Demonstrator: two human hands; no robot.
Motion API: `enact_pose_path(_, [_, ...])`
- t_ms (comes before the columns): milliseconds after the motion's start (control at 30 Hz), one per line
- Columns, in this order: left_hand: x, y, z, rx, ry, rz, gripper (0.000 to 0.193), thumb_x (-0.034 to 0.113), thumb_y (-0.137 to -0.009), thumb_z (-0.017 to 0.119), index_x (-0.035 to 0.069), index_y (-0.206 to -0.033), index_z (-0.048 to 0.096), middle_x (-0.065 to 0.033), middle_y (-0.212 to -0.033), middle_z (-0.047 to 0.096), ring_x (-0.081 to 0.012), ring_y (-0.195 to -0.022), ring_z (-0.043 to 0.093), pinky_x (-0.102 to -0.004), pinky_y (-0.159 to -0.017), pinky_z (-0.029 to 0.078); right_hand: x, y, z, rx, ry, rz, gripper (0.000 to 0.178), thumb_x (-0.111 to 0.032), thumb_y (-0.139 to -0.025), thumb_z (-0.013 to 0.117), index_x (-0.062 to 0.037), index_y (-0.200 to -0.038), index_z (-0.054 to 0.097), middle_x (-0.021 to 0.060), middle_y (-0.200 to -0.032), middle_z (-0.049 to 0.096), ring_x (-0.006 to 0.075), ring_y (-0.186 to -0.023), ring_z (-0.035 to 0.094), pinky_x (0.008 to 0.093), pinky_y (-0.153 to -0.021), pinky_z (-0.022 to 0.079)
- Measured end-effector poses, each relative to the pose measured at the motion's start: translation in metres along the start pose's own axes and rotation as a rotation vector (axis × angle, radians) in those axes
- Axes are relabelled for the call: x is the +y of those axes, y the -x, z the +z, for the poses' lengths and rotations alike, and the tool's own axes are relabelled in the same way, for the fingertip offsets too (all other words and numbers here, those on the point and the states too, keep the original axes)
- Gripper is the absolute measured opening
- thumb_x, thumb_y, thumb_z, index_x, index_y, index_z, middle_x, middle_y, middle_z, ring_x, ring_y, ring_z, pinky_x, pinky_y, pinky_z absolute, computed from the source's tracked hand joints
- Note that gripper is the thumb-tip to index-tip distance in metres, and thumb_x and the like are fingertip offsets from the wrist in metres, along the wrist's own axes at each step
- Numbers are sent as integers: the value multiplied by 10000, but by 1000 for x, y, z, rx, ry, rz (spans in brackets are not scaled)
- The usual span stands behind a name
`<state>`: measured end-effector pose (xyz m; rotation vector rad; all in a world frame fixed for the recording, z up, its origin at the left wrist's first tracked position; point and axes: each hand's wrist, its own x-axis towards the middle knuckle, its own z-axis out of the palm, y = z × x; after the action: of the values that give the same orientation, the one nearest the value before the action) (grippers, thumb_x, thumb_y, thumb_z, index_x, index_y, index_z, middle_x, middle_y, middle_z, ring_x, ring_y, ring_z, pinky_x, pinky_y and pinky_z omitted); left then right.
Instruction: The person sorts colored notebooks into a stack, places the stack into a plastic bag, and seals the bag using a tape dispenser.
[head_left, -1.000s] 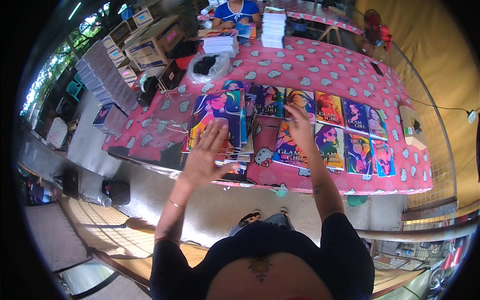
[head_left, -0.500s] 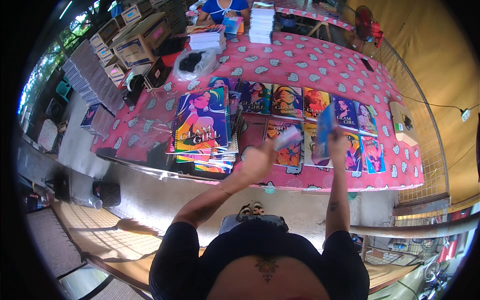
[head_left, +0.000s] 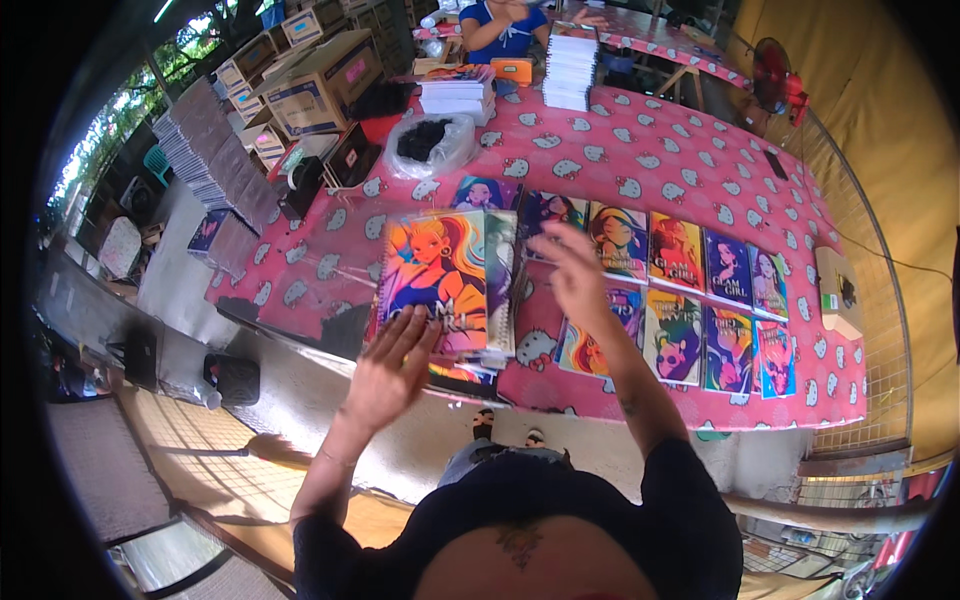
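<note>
Left hand [head_left: 393, 365] lies flat, fingers extended, on the notebook [head_left: 434, 262] topping the stack [head_left: 502, 290]. Right hand [head_left: 574, 265] hovers, fingers loosely spread, just beside the stack

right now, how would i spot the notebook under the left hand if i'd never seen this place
Start at the pink tablecloth, then the pile of spiral notebooks at the cloth's near edge, left of the notebook rows. The topmost notebook shows a figure with an orange ponytail and blue top. Only this one has the left hand over its lower edge.
</note>
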<state>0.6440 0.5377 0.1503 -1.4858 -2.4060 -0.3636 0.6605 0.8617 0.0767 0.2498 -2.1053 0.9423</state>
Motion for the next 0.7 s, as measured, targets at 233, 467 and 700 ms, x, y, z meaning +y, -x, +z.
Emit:
enact_pose_path(233, [-173,-140,50,391,704,-423,405,306,-958,540,-18,-1187,621,-255,-1185,630,-386,-1048,643,-404,-889,494,173,44,78,-181,661,91,540,14,-775,569,-82,-1305,532,139,-1240,566,334,-1060,602,404,-837,525])
enact_pose_path(467, [-251,-217,316,-270,271,-581,653,375,-794,699,53,-1322,490,-282,-1135,621,-429,-1051,615,-504,-874,507,170,-4,33,-12,505,431,287,-33,-832,596,-35,-1116,559,114,-871,625,267,-817,649,370,-727,532])
enact_pose_path(700, [-281,-272,235,-61,1216,-616,537,152,-771,668,14,-1270,524,-220,-1197,590,-280,-996,636,-396,-826,494,40,-64,-1,455,-777,390,171,48,-909,496,-37,-1036,572,132,-1155,645,193,-1008,624,312,-837,525])
